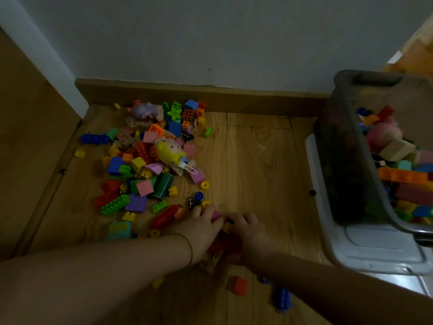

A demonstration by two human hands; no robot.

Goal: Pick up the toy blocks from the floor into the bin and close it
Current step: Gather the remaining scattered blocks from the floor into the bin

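Note:
A heap of coloured toy blocks [145,160] lies on the wooden floor near the left corner, mixed with a yellow doll [169,150]. My left hand [201,227] and my right hand [248,228] meet low in the middle, cupped together around a bunch of red, pink and yellow blocks [226,241]. The grey bin [344,160] stands at the right, tilted, partly filled with blocks and a pink plush. Its pale lid [379,249] lies on the floor beneath it.
A red block [240,286] and a blue studded block [282,299] lie near my right forearm. A wooden skirting board [199,96] and white wall close the far side. A wooden panel stands at the left. Bare floor lies between heap and bin.

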